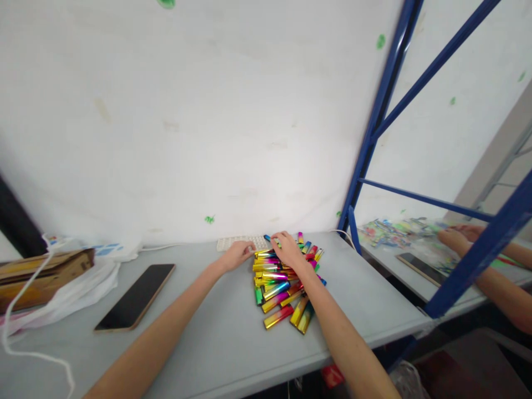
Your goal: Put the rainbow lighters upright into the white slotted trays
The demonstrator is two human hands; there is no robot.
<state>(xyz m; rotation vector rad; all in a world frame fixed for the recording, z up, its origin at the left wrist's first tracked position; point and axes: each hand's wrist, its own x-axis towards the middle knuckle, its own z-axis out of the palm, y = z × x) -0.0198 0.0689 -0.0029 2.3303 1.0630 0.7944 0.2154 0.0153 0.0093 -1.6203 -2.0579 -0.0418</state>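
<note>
A heap of shiny gradient-coloured lighters [276,291], in gold, red, purple, blue and green, lies loosely piled on the grey table. My left hand [238,255] is at the left back edge of the heap, its thumb and fingers bent together. Whatever lies between those fingertips is too small to make out. Over the back of the heap, my right hand [287,250] has its fingers curled down around a blue-ended lighter [266,238]. A white tray with rows of small holes [228,243] stands behind my hands, against the wall, partly hidden by them.
Left on the table [199,343] lie a black-screened phone [137,296], a cardboard box [45,277], a white plastic bag [83,291] and a white cable [37,354]. A blue metal frame [369,133] rises at right. Beyond it, another person's hands [457,238] work near colourful plastic packets [399,231].
</note>
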